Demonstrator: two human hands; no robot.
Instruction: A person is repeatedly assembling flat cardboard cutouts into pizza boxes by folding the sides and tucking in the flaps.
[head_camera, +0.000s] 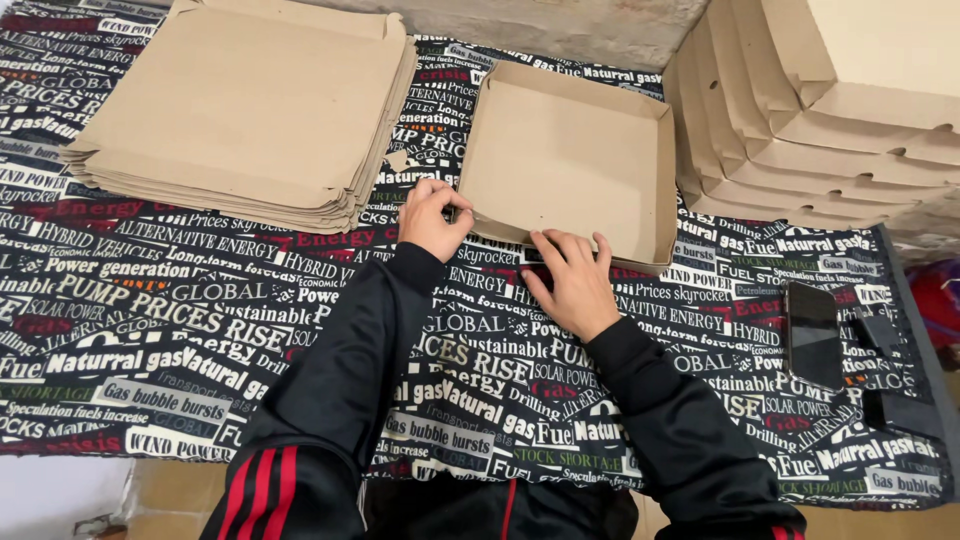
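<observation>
While three walls of the cardboard box (570, 165) stand, the left hand (432, 218) pinches its near corner and the right hand (572, 282) lies open, flattening the near flap beside the stack of flat sheets (245, 105).

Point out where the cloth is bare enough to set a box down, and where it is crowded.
Bare cloth lies below the flat cardboard stack, left of the left hand. A smaller patch sits between the right hand and the phone. It is crowded around the open box and the folded boxes.

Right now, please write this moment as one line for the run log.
left hand: pinches near-left corner of open cardboard box | right hand: presses near wall | flat blanks: left | folded boxes: right
</observation>
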